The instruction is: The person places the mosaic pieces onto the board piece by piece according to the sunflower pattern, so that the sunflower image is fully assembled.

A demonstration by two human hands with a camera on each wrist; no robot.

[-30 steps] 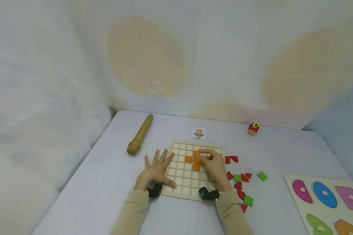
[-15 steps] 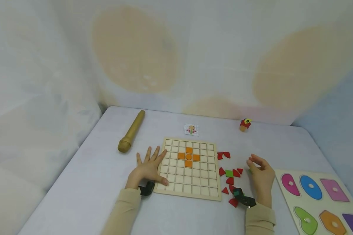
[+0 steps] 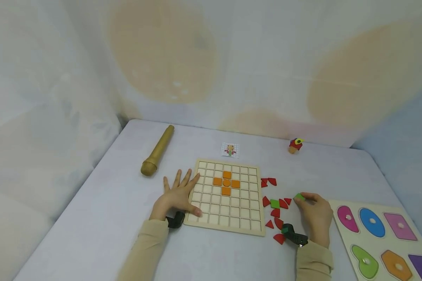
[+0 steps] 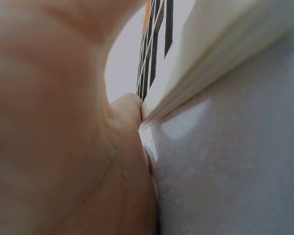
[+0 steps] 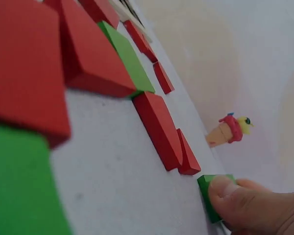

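My left hand (image 3: 176,198) rests with spread fingers on the left edge of a wooden grid board (image 3: 234,211). In the left wrist view the palm fills the left side, beside the board's edge (image 4: 206,73). On the grid, several orange square tiles (image 3: 226,191) make a cross around an orange round piece (image 3: 226,182). Right of the board, my right hand (image 3: 317,214) pinches a green square tile (image 3: 299,196) between thumb and fingers. The right wrist view shows the thumb on this green tile (image 5: 206,191), low over or touching the table; which, I cannot tell.
Several red pieces (image 3: 275,213) and another green tile (image 3: 274,203) lie between board and right hand. A shape puzzle board (image 3: 367,244) is at far right. Behind are a small pattern card (image 3: 230,150), a parrot-like figure (image 3: 295,146) and a golden microphone (image 3: 158,150).
My right hand has left the orange pieces on the board, moved right and taken hold of the green tile. My left hand has stayed on the board's edge. The head view has shifted slightly.
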